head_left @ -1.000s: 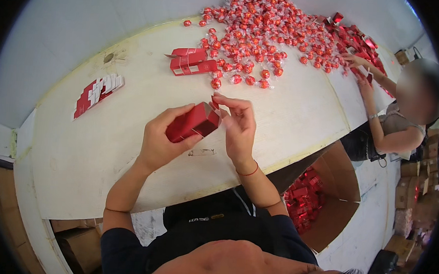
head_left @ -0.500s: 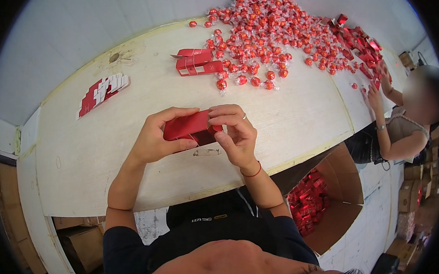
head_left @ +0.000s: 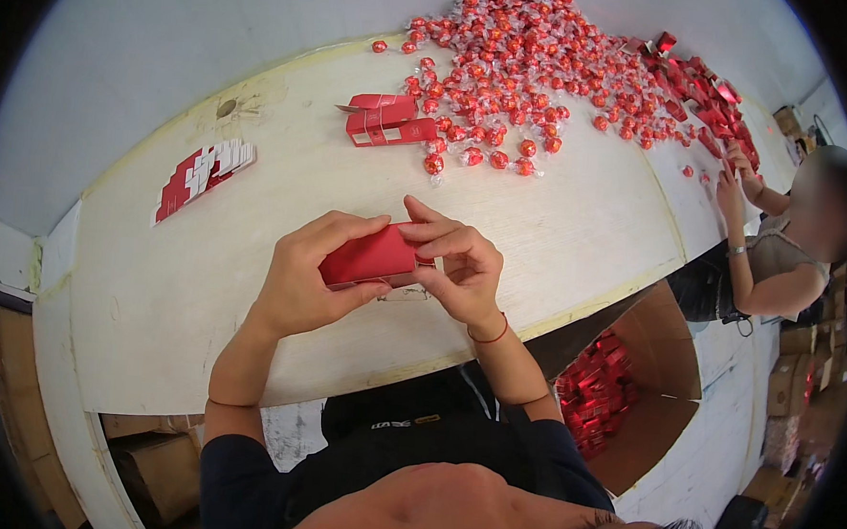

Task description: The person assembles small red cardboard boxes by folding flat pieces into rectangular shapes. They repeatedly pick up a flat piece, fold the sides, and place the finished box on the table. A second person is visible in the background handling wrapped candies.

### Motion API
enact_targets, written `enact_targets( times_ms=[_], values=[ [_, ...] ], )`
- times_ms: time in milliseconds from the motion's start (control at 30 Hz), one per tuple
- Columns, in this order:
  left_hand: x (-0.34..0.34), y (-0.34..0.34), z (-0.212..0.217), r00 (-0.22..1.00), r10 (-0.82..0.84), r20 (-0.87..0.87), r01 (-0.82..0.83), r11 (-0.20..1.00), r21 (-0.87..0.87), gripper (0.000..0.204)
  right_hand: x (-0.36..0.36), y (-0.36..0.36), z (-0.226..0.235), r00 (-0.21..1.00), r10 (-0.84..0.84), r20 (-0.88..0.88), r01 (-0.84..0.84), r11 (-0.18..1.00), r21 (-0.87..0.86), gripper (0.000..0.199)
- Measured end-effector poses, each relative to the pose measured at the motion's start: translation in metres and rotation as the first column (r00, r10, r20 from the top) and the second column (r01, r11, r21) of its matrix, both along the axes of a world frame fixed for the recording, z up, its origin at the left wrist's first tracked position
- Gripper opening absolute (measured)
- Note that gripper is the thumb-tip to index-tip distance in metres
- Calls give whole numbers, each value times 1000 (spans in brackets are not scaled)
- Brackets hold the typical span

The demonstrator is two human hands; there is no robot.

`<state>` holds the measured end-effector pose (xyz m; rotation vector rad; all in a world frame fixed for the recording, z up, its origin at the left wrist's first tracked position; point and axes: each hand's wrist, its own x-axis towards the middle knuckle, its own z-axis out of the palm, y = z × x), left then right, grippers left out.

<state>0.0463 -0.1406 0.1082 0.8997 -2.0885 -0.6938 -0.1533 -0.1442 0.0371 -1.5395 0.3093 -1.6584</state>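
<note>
We see a long pale table [head_left: 250, 284] filling most of the view, its near edge curving past the dark shirt of the person wearing the camera. Below that edge on the right stands an open cardboard box [head_left: 672, 373], its inside part filled with shiny red packages. Across the far side of the table lies a broad heap of red wrapped candies [head_left: 520, 68], and at its right end a pile of red cartons [head_left: 696, 92]. A second person sits at the right end of the table, both hands reaching toward that pile. Just left of the heap, touching its edge, lies an open red box [head_left: 388, 121] on its side. Well apart from it, toward the left end of the table, we find a fanned stack of flat red-and-white cartons [head_left: 203, 178]. Above the near middle of the table our left hand [head_left: 303, 277] wraps a small red box [head_left: 374, 257] from the left, thumb under it and fingers curled over its top. Our right hand [head_left: 457, 266] meets the same box at its right end, the fingers bent narrow and pinching that end, thumb pressed against it. A red cord circles the right wrist.
</note>
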Motion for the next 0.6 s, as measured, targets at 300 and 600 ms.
enact_targets(
  times_ms=[300,600],
  values=[
    [-10,3,-8,999,3,46,-3,1000,0,52,1,0,-1,996,80,39,-83,993,82,22],
    [-8,2,-9,997,-11,82,4,997,83,49,-8,3,16,946,256,-198,-210,951,228,56]
  ],
)
